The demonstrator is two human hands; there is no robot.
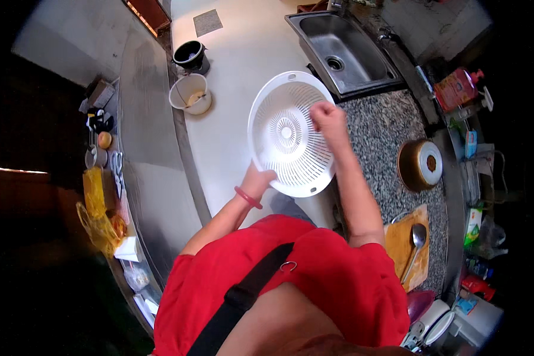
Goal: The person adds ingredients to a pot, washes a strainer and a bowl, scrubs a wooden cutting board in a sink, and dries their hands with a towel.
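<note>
I hold a round white plastic colander (285, 127) tilted toward me, its slotted inside facing up. My left hand (259, 176) grips its lower left rim; a red band sits on that wrist. My right hand (328, 117) closes on its upper right rim. The colander hangs over a pale floor, just left of a speckled granite counter (377, 127).
A steel sink (343, 50) is set in the counter beyond the colander. A round pot (420, 164), a wooden board with a ladle (414, 243) and bottles stand to the right. A white bucket (191, 94) and a black pot (190, 55) stand on the floor at left.
</note>
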